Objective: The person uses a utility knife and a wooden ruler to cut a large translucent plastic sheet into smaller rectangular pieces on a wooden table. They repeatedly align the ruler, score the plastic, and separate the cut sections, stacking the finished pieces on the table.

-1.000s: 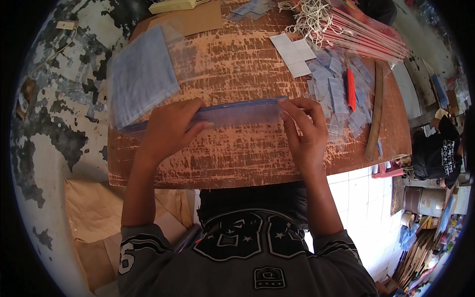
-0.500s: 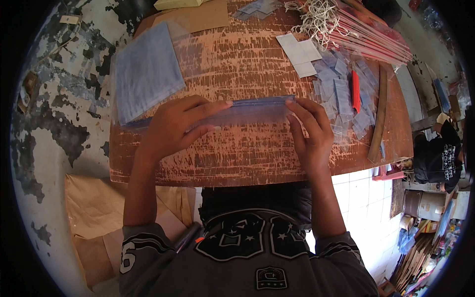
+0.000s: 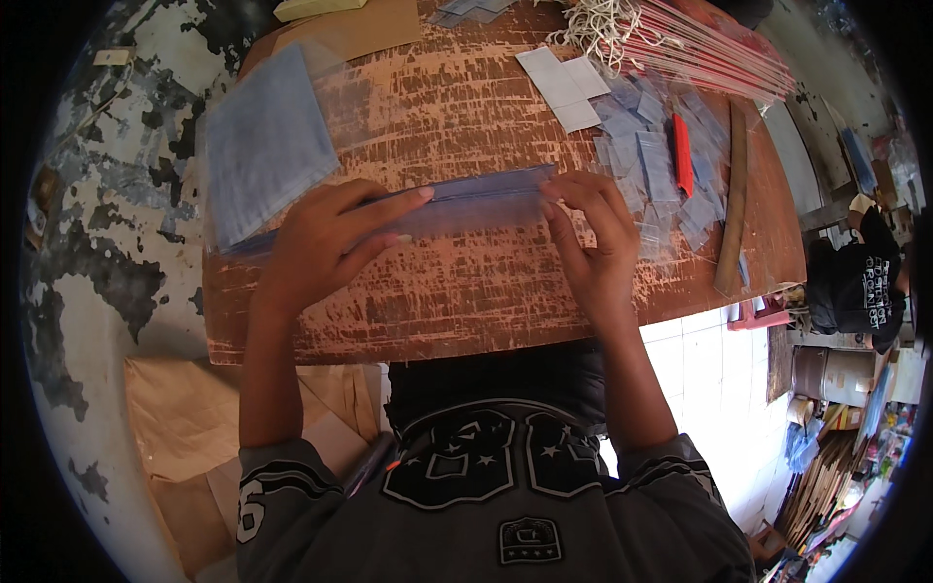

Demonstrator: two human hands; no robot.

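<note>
I saw a long, translucent bluish plastic strip (image 3: 491,194) mid-frame, over a scuffed reddish-brown table (image 3: 437,311). The left hand (image 3: 326,238) held it between parted thumb and fingers; the right hand (image 3: 595,219) pinched its right end. Flat bluish plastic sheets (image 3: 272,146) lay upper left.

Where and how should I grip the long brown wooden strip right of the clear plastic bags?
I'd grip the wooden strip around mid-length, across its narrow width, coming from the right: plastic bags lie along its left, while bare tabletop borders its right.
</note>
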